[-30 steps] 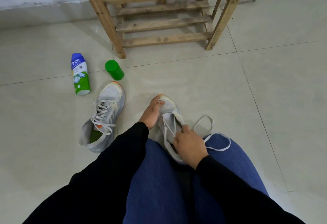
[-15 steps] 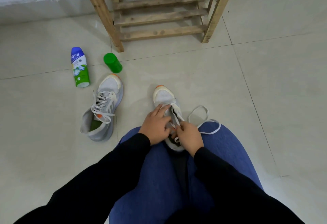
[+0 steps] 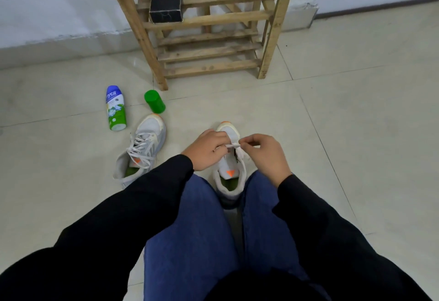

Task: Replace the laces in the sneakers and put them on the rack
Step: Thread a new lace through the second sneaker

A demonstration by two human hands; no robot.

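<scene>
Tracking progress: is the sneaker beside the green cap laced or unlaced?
Laced: the sneaker shows white lace criss-crossing its eyelets. Whether it is tied, cannot tell.

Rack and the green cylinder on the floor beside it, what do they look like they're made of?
The rack looks like bare, unvarnished wood: pale matte slats with visible grain, knots and rough edges. The green cylinder looks like smooth moulded plastic, evenly coloured with a faint sheen, though the material isn't certain from here.

The letters "ycil" are printed in white on the blue upper part of the bottle (image 3: 115, 108) lying at the left; its smaller print cannot be read.
</scene>
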